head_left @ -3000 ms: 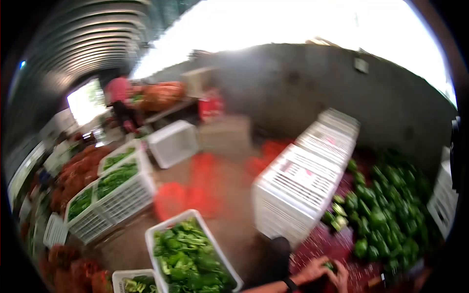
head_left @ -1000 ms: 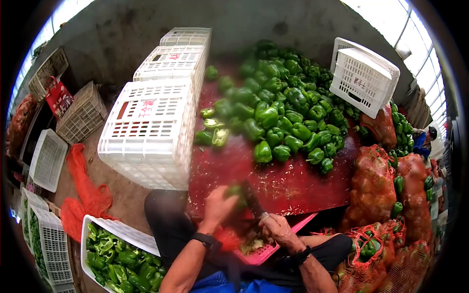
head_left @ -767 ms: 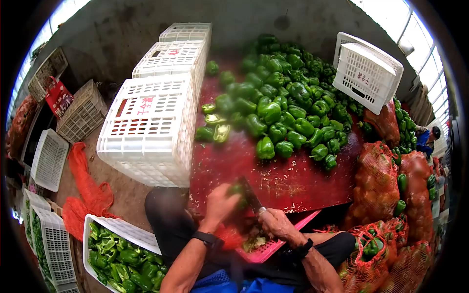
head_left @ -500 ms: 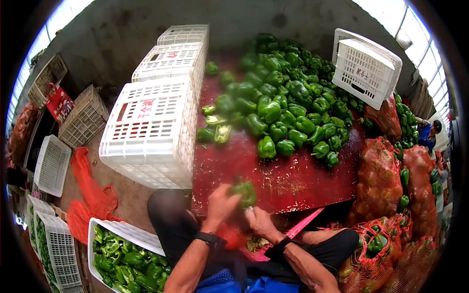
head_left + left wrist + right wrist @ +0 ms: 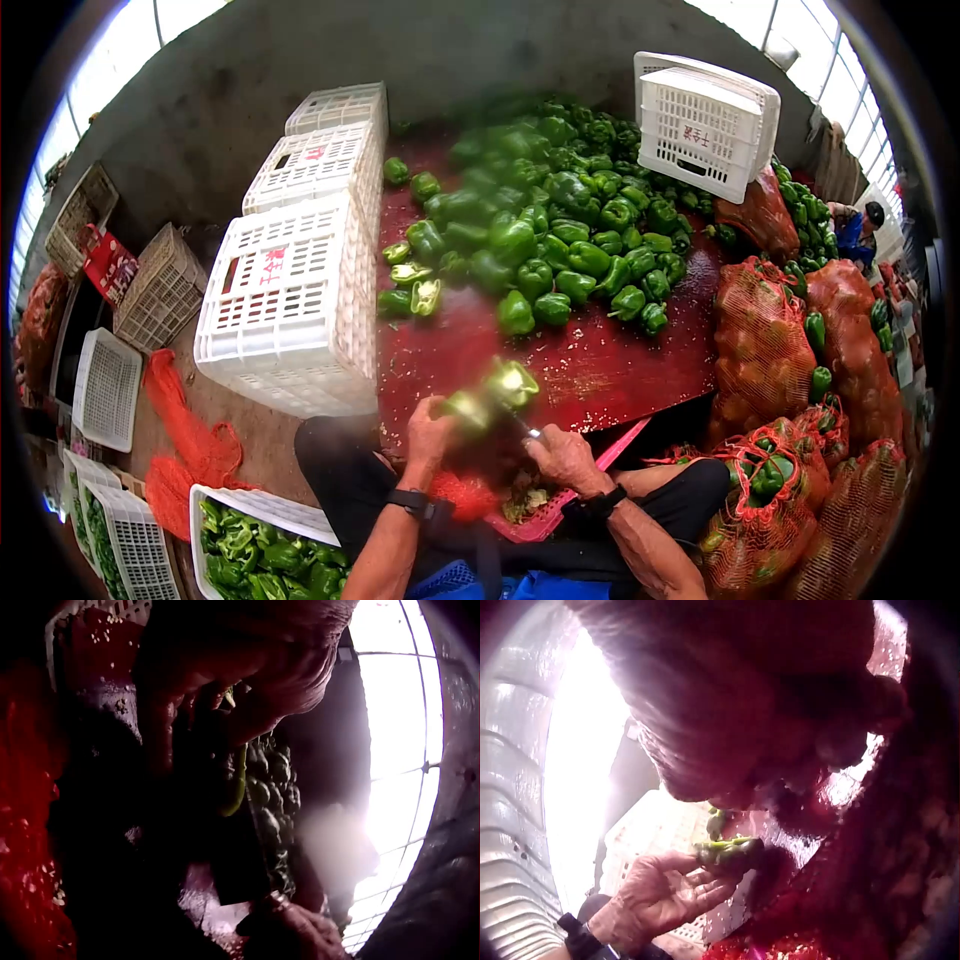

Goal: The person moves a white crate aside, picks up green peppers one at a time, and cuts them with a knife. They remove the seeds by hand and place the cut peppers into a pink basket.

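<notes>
A green bell pepper is split into two pieces over the front of the red tabletop (image 5: pixel 590 385). My left hand (image 5: pixel 428 437) holds one piece (image 5: pixel 467 408), blurred in the head view; the right wrist view shows this pepper piece (image 5: pixel 731 856) between thumb and fingers. The other piece (image 5: pixel 513 383), pale inside facing up, is at the blade of a knife. My right hand (image 5: pixel 565 460) grips the knife's handle, and in the left wrist view the dark, broad blade (image 5: pixel 240 859) extends from that hand toward the left one. Its handle is mostly hidden.
A large pile of whole peppers (image 5: pixel 590 230) covers the table's back. White crates (image 5: pixel 280 290) line its left side. Mesh sacks (image 5: pixel 765 350) stand at right. A crate of cut peppers (image 5: pixel 265 555) sits front left, and a pink basket (image 5: pixel 540 520) with scraps is below my hands.
The head view has swung from the shed's left side to the table. The pepper, whole half a second ago, is now in two pieces, and my hands have moved slightly apart.
</notes>
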Available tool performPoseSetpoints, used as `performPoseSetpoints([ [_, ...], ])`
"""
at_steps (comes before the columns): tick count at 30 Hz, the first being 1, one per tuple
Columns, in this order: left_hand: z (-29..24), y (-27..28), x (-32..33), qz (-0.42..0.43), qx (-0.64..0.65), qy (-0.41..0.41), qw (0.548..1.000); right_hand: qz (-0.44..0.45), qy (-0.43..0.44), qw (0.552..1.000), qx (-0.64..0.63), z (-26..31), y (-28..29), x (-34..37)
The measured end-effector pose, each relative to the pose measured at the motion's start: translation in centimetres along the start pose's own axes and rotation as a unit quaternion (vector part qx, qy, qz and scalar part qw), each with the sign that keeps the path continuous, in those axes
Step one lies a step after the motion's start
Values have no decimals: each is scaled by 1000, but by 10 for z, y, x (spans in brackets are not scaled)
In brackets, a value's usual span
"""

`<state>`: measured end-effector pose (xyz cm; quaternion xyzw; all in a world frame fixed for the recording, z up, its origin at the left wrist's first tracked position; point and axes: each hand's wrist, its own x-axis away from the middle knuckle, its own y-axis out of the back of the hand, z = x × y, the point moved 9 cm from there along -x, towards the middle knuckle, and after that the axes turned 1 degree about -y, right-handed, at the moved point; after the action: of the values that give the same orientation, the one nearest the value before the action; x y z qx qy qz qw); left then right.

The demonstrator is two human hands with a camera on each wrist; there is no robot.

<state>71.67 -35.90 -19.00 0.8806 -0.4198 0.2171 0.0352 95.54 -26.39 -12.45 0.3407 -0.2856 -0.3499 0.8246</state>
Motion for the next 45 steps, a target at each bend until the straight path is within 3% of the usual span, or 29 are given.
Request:
performPoseSetpoints([
  [2, 7, -24, -19, 8, -96, -71, 993, -65, -21, 998, -5, -12, 15, -4],
  [4, -6, -66, -28, 60, -160, -80, 982, -127, -42, 991, -9, -26, 26, -7],
  [6, -11, -100, -41, 69, -134, -87, 985, -180, -52, 982, -30, -40, 33, -8],
  [7, -35, -116, -44, 71, -202, -158, 964, -197, -11, 980, -9, -34, 41, -6],
  [8, -40, -124, -42, 74, -200, -145, 966, -214, 30, 976, 12, -27, 49, -3],
  [10, -59, -131, -55, 52, -282, -252, 924, -230, 54, 972, -4, -24, 58, -1],
  [11, -52, -127, -68, 33, -273, -203, 940, -233, 24, 970, -70, -31, 60, -1],
  [12, -61, -123, -79, 4, -276, -213, 937, -235, -7, 962, -137, -37, 61, 0],
  [13, -68, -118, -90, -24, -279, -223, 934, -259, 44, 960, -98, -28, 66, 3],
  [17, -106, -126, -129, -80, -335, -297, 891, -212, -65, 945, -240, -43, 60, 2],
  [21, -135, -157, -139, -58, -407, -293, 863, -182, -68, 933, -304, -43, 54, -1],
  [24, -124, -172, -160, 30, -368, -251, 895, -178, -66, 936, -297, -48, 50, -3],
  [27, -126, -176, -138, 97, -316, -156, 931, -171, -80, 931, -312, -47, 52, -5],
  [30, -96, -147, -128, 86, -307, -138, 938, -141, -93, 920, -353, -53, 41, -10],
  [31, -101, -143, -105, 105, -319, -152, 930, -95, -129, 894, -418, -40, 45, -7],
  [33, -114, -128, -59, 79, -380, -152, 909, -61, -130, 880, -452, -30, 35, -6],
  [34, -84, -104, -65, 47, -292, -68, 953, -42, -132, 873, -468, -26, 27, -2],
  [37, -43, -62, -60, 0, -312, -65, 948, -5, -122, 884, -452, -14, 11, 3],
  [45, -53, -49, -31, -89, -320, -218, 918, 54, -108, 913, -389, 5, -10, 10],
])
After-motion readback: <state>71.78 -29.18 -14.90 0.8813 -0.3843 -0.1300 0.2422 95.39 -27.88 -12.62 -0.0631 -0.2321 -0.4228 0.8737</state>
